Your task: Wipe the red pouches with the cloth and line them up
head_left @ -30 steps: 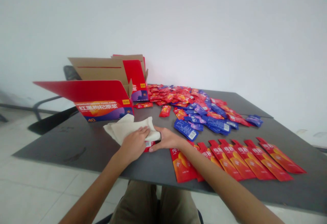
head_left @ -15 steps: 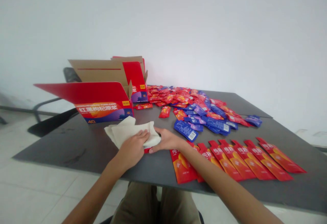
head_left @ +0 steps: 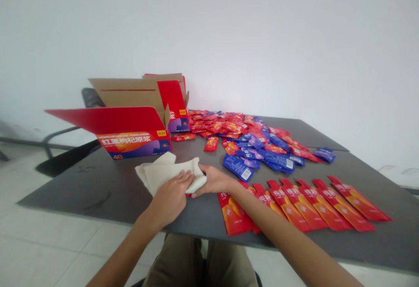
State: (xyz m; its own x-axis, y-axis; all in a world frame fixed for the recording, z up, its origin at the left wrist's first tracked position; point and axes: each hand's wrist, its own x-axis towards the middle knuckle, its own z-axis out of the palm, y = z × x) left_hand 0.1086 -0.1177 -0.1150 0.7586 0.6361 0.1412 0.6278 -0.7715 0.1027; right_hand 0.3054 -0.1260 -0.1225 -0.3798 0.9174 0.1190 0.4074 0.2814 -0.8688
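My left hand (head_left: 172,195) presses a cream cloth (head_left: 160,171) down on the dark table (head_left: 98,186), fingers curled on its near edge. A red sachet lies under the cloth, almost fully hidden. My right hand (head_left: 214,178) rests beside the cloth's right end, thumb and fingers closed against that end, where the hidden sachet lies. Just right of it, several red sachets (head_left: 306,206) lie side by side in a row along the table's near edge.
A loose heap of red and blue sachets (head_left: 252,140) covers the table's far middle. Two open red cardboard boxes (head_left: 131,129) stand at the far left. A dark chair (head_left: 65,153) sits behind the table on the left. A white wall rises behind.
My left hand has slid a little toward me over the cloth, and the sachet's edge that showed below it is now covered. My right hand has barely moved.
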